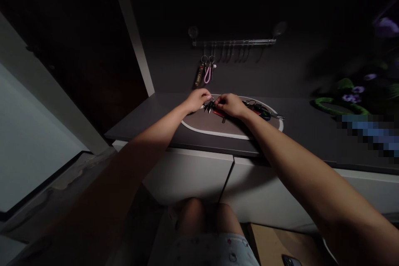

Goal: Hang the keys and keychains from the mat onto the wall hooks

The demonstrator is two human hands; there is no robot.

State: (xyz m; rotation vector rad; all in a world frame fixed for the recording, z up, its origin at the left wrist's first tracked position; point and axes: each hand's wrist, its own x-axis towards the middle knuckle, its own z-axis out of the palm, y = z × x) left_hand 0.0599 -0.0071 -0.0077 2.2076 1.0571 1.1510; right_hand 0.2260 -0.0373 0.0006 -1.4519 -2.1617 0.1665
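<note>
Between my two hands, just over the oval mat, is a bunch of keys. My left hand pinches it from the left, thumb and fingers closed at its top. My right hand is closed at the other side of the bunch, fingertips pinched together by the key ring. Something red shows beneath my right fingers; what it is I cannot make out. More dark items, a ring and a metal piece among them, lie on the mat right of my right hand, partly hidden by my forearm.
A clear rail with several hooks is fixed to the wall behind. Two key rings with a brown tag and a pink loop hang at its left. Purple flowers stand right. Below the dark countertop are white cabinet doors.
</note>
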